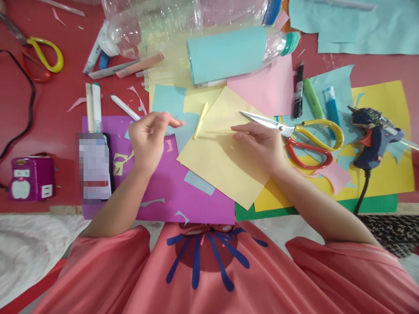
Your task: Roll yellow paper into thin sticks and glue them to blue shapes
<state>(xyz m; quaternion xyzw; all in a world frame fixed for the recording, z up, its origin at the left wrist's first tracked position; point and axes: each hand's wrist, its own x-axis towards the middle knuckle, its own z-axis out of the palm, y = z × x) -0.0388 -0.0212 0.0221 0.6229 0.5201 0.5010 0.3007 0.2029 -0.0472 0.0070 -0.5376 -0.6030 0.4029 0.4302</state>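
Note:
My right hand (260, 144) pinches the end of a thin yellow paper strip (218, 131), which points left above a pale yellow paper sheet (225, 170). Across from it, my left hand (150, 137) is raised over purple paper (196, 205), its fingers curled together and slightly blurred. No object shows between them. A small yellow paper roll (200, 121) lies at the sheet's upper left edge. Close beside my right hand rest scissors (290, 130) with yellow and red handles, blades partly apart. Blue paper pieces (168, 98) lie beyond my left hand.
Clear plastic bottles (157, 26) lie at the back, one wrapped in blue paper (229, 54). A corded glue gun (373, 144) sits at right. Markers (313, 98) and paper scraps are scattered about. At left are a phone (94, 168), a purple box (32, 179) and more scissors (46, 54).

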